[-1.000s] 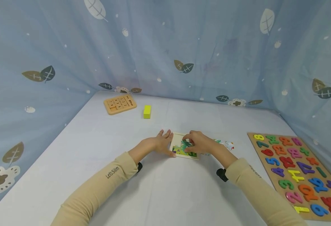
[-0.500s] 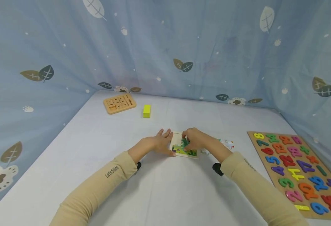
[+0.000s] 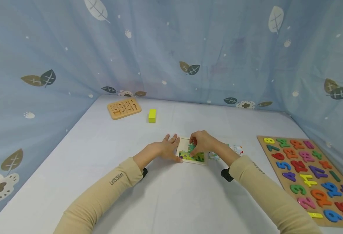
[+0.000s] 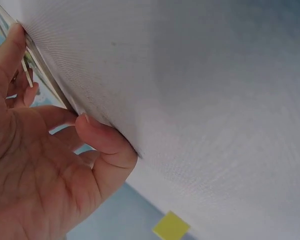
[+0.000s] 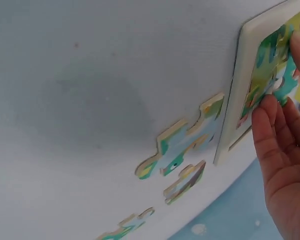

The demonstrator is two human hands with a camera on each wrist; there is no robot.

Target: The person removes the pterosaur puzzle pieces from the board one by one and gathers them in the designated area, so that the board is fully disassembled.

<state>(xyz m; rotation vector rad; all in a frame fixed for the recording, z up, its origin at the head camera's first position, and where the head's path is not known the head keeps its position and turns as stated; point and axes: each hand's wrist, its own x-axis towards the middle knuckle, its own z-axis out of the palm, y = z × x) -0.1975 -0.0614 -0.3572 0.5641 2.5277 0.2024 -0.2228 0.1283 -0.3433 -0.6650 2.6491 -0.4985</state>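
Observation:
A small wooden tray puzzle with a green and yellow picture lies mid-table. My left hand rests along its left edge, fingers spread; in the left wrist view its thumb touches the cloth beside the rim. Over the tray, my right hand pinches a teal-green jigsaw piece between thumb and fingers. That piece is low over the pieces in the tray; whether it is seated I cannot tell. Loose jigsaw pieces lie on the cloth to the right of the tray, partly hidden by my right arm in the head view.
A board of coloured numbers covers the right side of the table. At the back left sit a wooden sliding number puzzle and a yellow block. A blue leaf-print curtain surrounds the table's back and sides.
My right hand has shifted slightly up and away over the tray, with the green piece still between its fingers. My left hand has stayed at the tray's left edge.

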